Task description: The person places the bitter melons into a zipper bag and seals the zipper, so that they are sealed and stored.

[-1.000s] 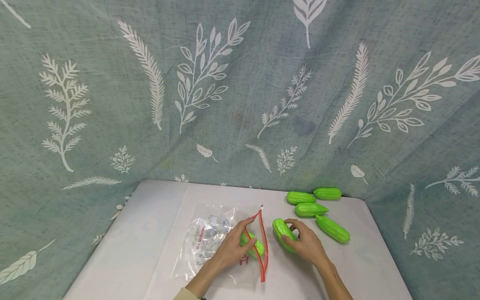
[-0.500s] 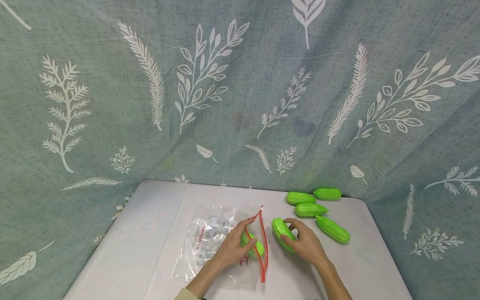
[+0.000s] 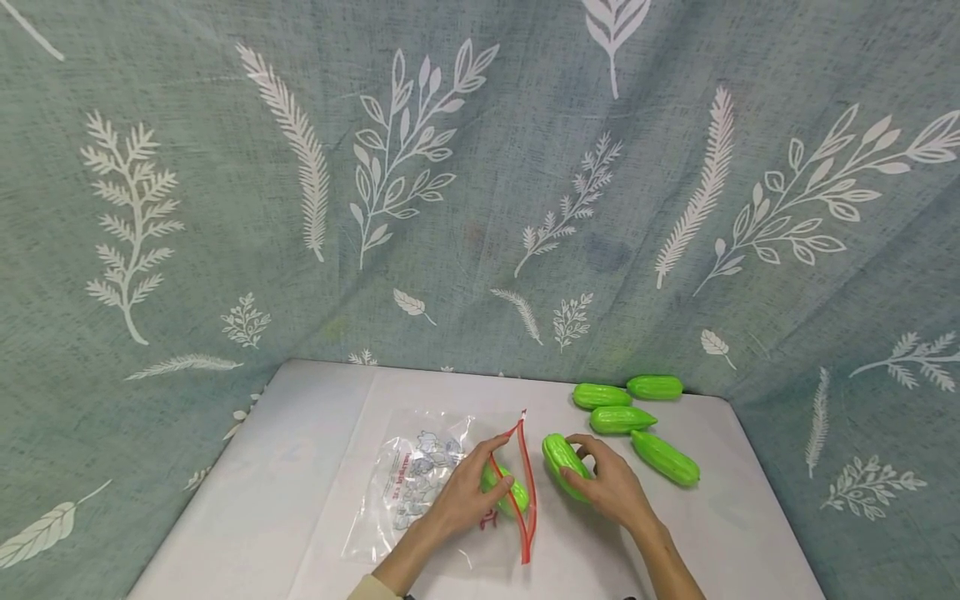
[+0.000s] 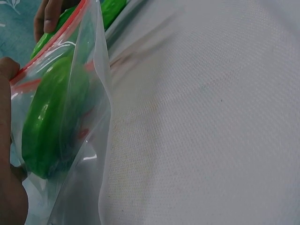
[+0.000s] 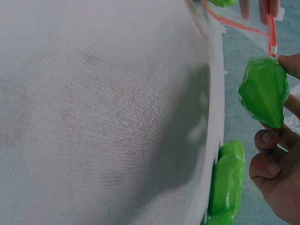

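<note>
"What do we have from the head view?"

"We see the left hand (image 3: 471, 487) with its fingers curled round one lip of a clear zip bag (image 3: 405, 487), at the red zip (image 3: 527, 471). A ribbed bagged gourd (image 3: 521, 497) lies inside, just by the thumb. Opposite, the right hand (image 3: 618, 483) pinches a held gourd (image 3: 561, 462) between thumb and fingers, outside the bag's mouth. Four loose gourds (image 3: 666, 458) lie on the surface (image 3: 735, 533) beyond the right fingers."

"What has just changed?"

"Very little. We find the held gourd shifted slightly toward the bag, while the left fingers and the bag stay put. We judge the work about where it stood: one gourd in, one held at the mouth."

"And the left wrist view?"

"We see film around the bagged gourd, left fingers beside it. We cannot tell whether they press on the gourd itself."

"The right wrist?"

"There we see the pinch clearly: thumb on one side of the held gourd, fingertips at its pointed end, the zip just beside it."
</note>
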Motion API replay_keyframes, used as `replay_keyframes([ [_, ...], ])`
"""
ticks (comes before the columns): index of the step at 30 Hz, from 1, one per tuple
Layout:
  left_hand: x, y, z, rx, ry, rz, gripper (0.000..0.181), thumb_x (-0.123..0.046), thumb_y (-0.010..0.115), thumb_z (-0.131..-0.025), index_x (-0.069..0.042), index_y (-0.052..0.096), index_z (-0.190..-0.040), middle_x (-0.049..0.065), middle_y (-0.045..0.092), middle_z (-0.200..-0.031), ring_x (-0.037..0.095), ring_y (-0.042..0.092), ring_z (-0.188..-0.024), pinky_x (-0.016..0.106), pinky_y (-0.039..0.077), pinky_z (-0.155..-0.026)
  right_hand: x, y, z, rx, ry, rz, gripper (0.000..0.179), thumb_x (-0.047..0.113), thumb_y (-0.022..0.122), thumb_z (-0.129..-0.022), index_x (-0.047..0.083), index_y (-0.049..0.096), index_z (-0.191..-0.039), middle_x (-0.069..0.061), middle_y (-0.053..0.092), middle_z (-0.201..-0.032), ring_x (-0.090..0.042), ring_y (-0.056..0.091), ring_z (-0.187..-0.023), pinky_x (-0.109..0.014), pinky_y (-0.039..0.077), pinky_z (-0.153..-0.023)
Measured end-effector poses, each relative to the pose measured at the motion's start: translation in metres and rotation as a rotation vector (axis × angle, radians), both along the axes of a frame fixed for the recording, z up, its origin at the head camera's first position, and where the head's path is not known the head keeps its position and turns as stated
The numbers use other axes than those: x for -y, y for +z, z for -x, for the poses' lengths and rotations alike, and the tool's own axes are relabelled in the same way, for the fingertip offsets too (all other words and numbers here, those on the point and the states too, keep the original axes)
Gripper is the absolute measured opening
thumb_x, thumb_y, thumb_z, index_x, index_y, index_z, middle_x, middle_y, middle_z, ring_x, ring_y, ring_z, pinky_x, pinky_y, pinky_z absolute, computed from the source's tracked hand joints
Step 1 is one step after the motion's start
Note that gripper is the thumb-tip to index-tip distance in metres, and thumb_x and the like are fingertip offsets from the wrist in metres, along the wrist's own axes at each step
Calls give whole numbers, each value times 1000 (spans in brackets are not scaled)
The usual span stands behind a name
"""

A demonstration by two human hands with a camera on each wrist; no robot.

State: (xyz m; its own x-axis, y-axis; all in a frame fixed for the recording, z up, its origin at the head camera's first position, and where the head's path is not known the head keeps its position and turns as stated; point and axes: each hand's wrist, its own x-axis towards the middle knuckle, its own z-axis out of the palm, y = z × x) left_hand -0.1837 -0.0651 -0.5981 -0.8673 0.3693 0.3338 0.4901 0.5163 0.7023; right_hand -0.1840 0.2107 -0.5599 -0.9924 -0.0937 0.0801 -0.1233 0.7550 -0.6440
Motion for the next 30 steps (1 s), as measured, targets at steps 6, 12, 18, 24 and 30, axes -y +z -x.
replay_keyframes([
  [6,0,3,-1,52,21,2,65,-44,66,-96,-35,37,-154,-11,44,-154,21,44,-142,48,40,-115,0,2,0,-7,1,-8,53,50,78,-84,30,62,-131,7,66,-105,-11,58,-86,-34,50,-74],
  [12,0,2,0,36,18,5,65,-44,66,-96,-33,37,-154,-8,45,-154,22,45,-141,49,41,-114,0,3,0,5,-2,-3,53,50,78,-84,32,62,-131,6,66,-105,-11,58,-86,-34,50,-75],
  [18,-1,3,1,6,4,8,65,-42,65,-97,-30,36,-154,-4,46,-154,25,46,-140,51,42,-113,0,2,0,14,1,3,54,52,78,-83,32,62,-131,6,66,-106,-10,57,-85,-34,50,-73],
  [24,0,4,-1,29,14,1,65,-41,66,-96,-31,37,-154,-8,45,-154,22,44,-141,48,41,-115,0,1,-1,18,-3,8,54,52,78,-83,33,62,-130,7,65,-105,-11,56,-83,-33,48,-72],
  [30,-1,3,-1,30,11,0,66,-41,66,-96,-31,37,-154,-8,45,-154,22,45,-141,48,40,-115,1,2,-2,10,4,5,53,51,78,-84,31,62,-130,7,65,-105,-12,55,-82,-32,47,-69],
])
